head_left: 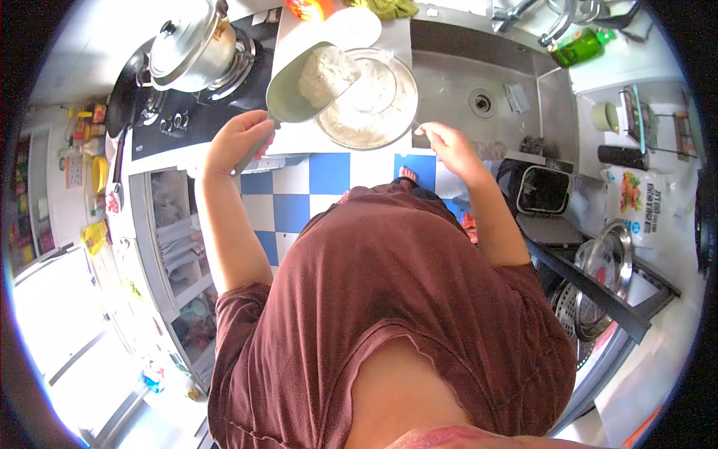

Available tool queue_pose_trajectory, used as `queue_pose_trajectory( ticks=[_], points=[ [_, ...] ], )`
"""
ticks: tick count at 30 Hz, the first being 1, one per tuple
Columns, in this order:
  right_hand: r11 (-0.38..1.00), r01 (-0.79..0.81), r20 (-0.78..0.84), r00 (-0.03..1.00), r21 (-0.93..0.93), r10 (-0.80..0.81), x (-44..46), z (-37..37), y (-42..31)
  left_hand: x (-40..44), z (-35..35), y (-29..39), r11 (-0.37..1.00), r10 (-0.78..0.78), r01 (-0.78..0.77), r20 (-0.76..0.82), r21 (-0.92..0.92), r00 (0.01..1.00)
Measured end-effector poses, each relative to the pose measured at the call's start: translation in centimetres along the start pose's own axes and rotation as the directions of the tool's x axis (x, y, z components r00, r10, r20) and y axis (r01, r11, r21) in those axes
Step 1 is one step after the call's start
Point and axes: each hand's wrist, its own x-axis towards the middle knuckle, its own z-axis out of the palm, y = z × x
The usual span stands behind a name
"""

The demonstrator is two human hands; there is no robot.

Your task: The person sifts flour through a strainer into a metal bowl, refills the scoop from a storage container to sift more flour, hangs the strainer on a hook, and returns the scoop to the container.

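My left hand [245, 141] is wrapped round the handle of a grey-green scoop [288, 91]. The scoop holds a heap of white flour [323, 77] and tilts over the left side of a round metal bowl [404, 118]. White powder covers the inside of that bowl, with a round shape in its middle that I cannot make out clearly. At the bowl's right edge, my right hand [451, 150] pinches the end of a thin metal handle [417, 126]. Where this handle leads inside the bowl is hard to see.
A lidded pot [196, 56] stands on the black stove [187, 123] at left. Right of the bowl is a steel sink [449, 120], with a green bottle [582, 48] behind it. A rack [598, 299] with metal lids stands at my right side.
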Motion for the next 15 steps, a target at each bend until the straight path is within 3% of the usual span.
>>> queue_pose_trajectory(
  ticks=[4, 7, 10, 15],
  points=[
    [0.999, 0.037, 0.009, 0.999, 0.009, -0.037, 0.1, 0.2, 0.6, 0.0, 0.0, 0.1, 1.000, -0.002, 0.002, -0.005, 0.021, 1.000],
    [0.998, -0.045, -0.017, 0.999, -0.033, 0.044, -0.2, 0.1, -0.2, -0.3, 0.2, 0.3, 1.000, -0.011, 0.012, -0.034, 0.028, 0.999],
    [0.998, 0.042, -0.002, 0.999, -0.035, -0.042, -0.2, 0.0, 0.0, -0.4, 0.1, 0.2, 1.000, -0.017, 0.017, -0.033, 0.001, 0.999],
    [0.997, 0.017, -0.026, 0.999, -0.080, -0.019, -0.3, -0.1, -0.9, -0.5, -0.2, 0.0, 1.000, -0.012, 0.012, -0.019, -0.018, 1.000]
  ],
)
